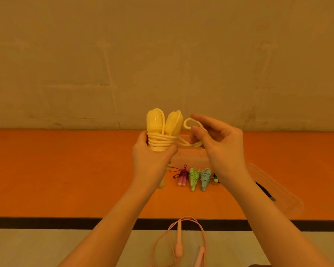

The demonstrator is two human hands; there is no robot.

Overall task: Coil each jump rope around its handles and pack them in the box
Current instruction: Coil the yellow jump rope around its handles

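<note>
Above orange mat (66, 180) | left hand (152, 158) clamps yellow handles (162, 126) | right hand (216, 139) pinches rope loop (189, 123) — box (191, 157) seemingly behind

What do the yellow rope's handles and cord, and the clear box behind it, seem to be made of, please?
Yellow handles: likely moulded plastic, matte, with fine ribbing.
Yellow cord: probably smooth PVC or rubber; it shows glossy highlights and bends into soft loops.
Clear box: apparently transparent plastic, since the orange surface shows through.

Glossy yellow plastic rope (160, 141), ribbed plastic handles (154, 120), matt orange floor (66, 170)
</note>
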